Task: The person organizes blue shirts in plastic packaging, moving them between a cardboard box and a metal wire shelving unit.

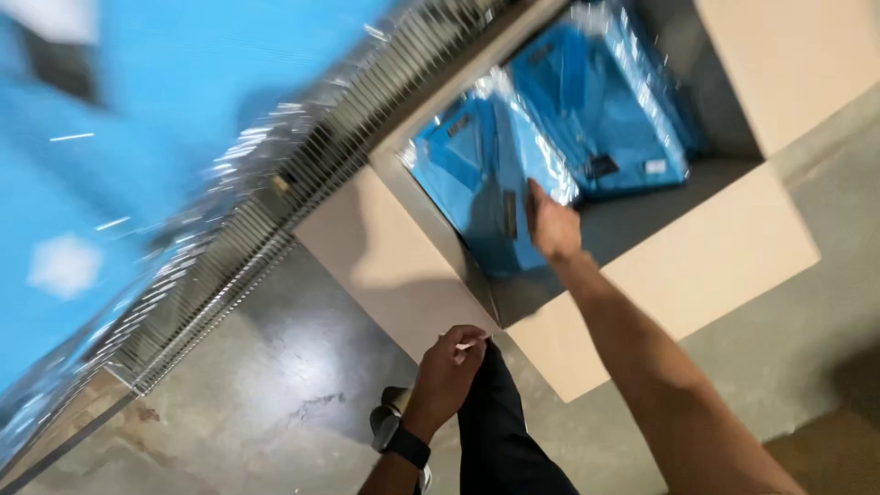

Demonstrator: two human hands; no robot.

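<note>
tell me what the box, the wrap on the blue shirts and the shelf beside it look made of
The box looks like plain cardboard: matte tan flaps folded open. The wrap on the blue shirts seems thin clear plastic film, glossy, with crinkled white glare. The shelf appears to be metal wire, silvery with fine parallel rods, though blurred. The right hand rests on the nearer shirt pack.

- Front bag [481, 183]: clear glossy plastic around a folded blue shirt, leaning in the open cardboard box [724, 266]; the right hand [553, 225] grips its right edge.
- Rear bag [600, 105]: the same kind, deeper in the box, just behind the first.
- Labels: a small dark tag [601, 167] and a small white tag [654, 167] on the rear bag's lower part.
</note>
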